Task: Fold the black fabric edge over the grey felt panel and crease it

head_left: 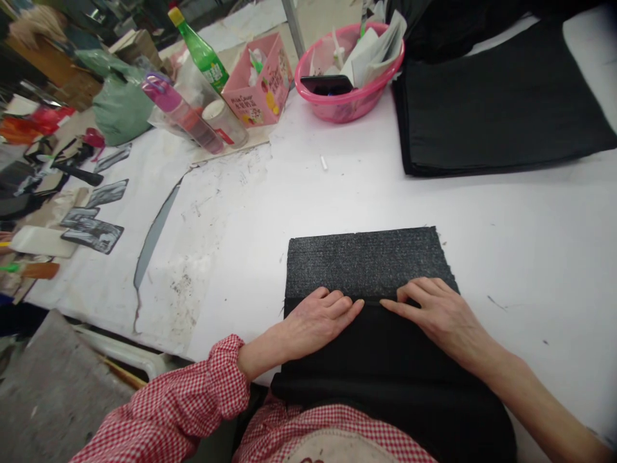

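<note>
In front of me a piece of black cloth (385, 341) lies over a dark grey, coarse-textured panel (361, 260), its near end hanging over the table edge onto my lap. A straight edge of the cloth runs across the panel. My left hand (322, 318) grips that edge with curled fingers, the thumb pointing inward along it. From the other side my right hand (434, 312) holds the same edge, fingers bent and thumb stretched towards the left one. A small gap separates the two thumbs. What lies under the fingers is hidden.
A stack of black cloth (496, 109) lies at the back right. Behind stand a pink basin (349, 106) with a phone and papers, a pink box (258, 96), a green bottle (205, 61) and a purple-capped bottle (186, 116). A white stub (324, 163) lies mid-table. The white covering is torn at left.
</note>
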Demonstrator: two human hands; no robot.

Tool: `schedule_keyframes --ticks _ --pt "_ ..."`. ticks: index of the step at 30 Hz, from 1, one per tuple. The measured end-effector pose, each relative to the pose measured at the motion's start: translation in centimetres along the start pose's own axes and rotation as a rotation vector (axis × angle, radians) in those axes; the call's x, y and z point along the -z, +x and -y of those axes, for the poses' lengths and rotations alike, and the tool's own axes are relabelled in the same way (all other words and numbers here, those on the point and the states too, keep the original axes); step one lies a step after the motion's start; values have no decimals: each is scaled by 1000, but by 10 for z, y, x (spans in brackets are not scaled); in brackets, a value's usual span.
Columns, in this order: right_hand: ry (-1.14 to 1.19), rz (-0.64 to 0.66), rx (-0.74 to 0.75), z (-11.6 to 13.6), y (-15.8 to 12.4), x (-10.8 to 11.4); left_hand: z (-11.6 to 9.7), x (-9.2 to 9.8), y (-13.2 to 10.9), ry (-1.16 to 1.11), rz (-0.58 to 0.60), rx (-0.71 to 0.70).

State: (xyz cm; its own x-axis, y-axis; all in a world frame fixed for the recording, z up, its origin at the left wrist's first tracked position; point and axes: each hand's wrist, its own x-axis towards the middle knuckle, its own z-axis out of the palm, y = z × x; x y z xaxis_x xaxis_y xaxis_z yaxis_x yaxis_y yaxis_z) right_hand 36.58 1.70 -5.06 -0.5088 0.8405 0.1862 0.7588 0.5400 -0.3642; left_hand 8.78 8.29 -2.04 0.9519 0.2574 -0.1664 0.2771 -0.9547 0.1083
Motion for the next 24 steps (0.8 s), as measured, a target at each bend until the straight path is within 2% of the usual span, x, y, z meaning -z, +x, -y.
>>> schedule_keyframes --ticks 7,16,24 --pt "13 -43 -20 2 -3 -1 -2 3 9 26 24 -28" --pt "36 -22 -15 -10 -15 6 -4 6 21 -55 42 -36" --pt "10 -23 -5 -12 -19 7 -4 13 31 -20 73 -68"
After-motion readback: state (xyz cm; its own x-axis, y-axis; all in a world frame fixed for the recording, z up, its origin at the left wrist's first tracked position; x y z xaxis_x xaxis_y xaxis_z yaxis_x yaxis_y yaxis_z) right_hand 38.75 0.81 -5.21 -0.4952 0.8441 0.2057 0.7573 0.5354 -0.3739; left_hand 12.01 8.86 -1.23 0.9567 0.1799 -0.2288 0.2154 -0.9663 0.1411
